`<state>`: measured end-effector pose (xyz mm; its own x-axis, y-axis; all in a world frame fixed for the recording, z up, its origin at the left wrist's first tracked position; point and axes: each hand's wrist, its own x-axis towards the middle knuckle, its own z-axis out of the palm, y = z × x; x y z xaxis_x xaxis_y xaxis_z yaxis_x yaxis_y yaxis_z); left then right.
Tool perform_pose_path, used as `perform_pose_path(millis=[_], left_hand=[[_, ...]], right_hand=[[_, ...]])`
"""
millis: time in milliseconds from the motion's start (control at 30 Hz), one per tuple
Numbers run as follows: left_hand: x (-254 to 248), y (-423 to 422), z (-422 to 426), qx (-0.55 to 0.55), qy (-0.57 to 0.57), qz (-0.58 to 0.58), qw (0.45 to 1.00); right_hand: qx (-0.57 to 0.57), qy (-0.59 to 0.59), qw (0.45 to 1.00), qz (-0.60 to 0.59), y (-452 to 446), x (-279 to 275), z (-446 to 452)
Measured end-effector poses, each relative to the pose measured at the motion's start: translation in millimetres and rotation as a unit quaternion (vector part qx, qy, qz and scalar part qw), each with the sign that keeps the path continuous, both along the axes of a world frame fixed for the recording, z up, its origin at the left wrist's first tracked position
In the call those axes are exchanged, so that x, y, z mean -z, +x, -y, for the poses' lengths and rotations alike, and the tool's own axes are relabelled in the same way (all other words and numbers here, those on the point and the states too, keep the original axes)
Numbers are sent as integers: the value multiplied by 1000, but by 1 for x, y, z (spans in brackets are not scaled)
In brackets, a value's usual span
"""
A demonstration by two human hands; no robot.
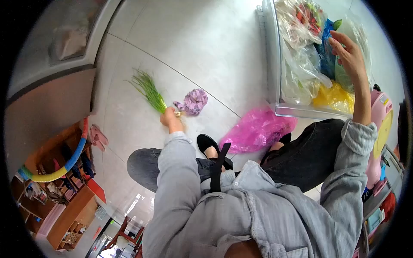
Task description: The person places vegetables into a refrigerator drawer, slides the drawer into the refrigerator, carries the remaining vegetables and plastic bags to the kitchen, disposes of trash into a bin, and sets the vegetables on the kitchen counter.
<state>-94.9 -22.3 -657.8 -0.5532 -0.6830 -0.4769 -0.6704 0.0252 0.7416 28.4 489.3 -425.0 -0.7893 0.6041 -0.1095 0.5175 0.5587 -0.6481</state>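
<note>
My left hand [169,120] is closed around the root end of a bunch of scallions [150,91], whose thin green leaves fan out away from me over the floor. Just right of that hand, a crumpled purple patterned cloth or bag [195,102] lies on the tiles. My right hand [350,53] hovers above a clear drawer [275,64], fingers apart and slightly curled, with nothing visible in them. Under and beside it are a blue bag [328,53] with a green vegetable tip, a pale clear bag [359,38] and a yellow bag [335,98].
A pink plastic bag [256,129] lies between my feet, against the drawer's near corner. A bag with red contents [303,21] fills the drawer's far end. A pink stool-like object [380,112] stands at right. At left are a grey appliance door [51,99], pink slippers [98,137] and shelves.
</note>
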Motion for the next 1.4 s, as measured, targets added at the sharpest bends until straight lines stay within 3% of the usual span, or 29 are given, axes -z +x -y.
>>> perform_pose_path(millis=[133, 167, 233, 300, 333, 367, 433, 500, 533, 633, 733, 833, 900, 967, 1000, 1100, 1233, 1367, 1400], left_hand=[[12, 31, -38, 194, -129, -22, 972], [25, 42, -45, 271, -192, 3, 943], [25, 56, -71, 410, -364, -45, 835], [20, 63, -88, 385, -445, -45, 807], [17, 65, -94, 373, -484, -47, 790], [19, 64, -88, 379, -423, -45, 822], [22, 48, -76, 369, -285, -53, 883], [16, 35, -82, 299, -141, -73, 941], [13, 29, -93, 250, -3, -129, 960], [-35, 20, -138, 202, 179, -143, 952], [-50, 10, -153, 222, 282, -121, 926], [-114, 14, -154, 264, 358, -60, 894], [-149, 22, -160, 264, 391, -76, 878], [-163, 22, -154, 222, 496, -53, 838], [-169, 21, -154, 201, 544, -40, 814], [-186, 17, -162, 182, 538, 1, 823], [-182, 12, -177, 245, 507, -17, 826], [-194, -10, -167, 253, 493, -76, 829], [-203, -20, -166, 252, 496, -87, 826]], right_hand=[[-32, -28, 999, 7, -2, 5, -7], [-32, -41, 999, -10, -1, 7, -8], [-33, -64, 996, -45, -2, 6, 1], [-10, -136, 980, -144, -3, -5, 52], [-75, -53, 970, -223, 1, -3, 94], [-172, 13, 964, -203, 8, 9, 134], [-359, -43, 929, -85, 34, 39, 199], [-479, -12, 868, 128, 69, 95, 237], [-521, 225, 819, 76, 93, 124, 237], [-549, 277, 788, 13, 109, 173, 215], [-584, 149, 755, 259, 95, 210, 213], [-478, -6, 874, 88, 84, 180, 225], [-420, -80, 904, 24, 50, 113, 224], [-368, -107, 924, -9, 26, 54, 208], [-342, -121, 931, -27, 20, 41, 201], [-299, -102, 947, -60, 21, 41, 186], [-299, -166, 938, -58, 31, 57, 209], [-413, -9, 909, -58, 34, 41, 193], [-347, -59, 936, -8, 29, 14, 164]])
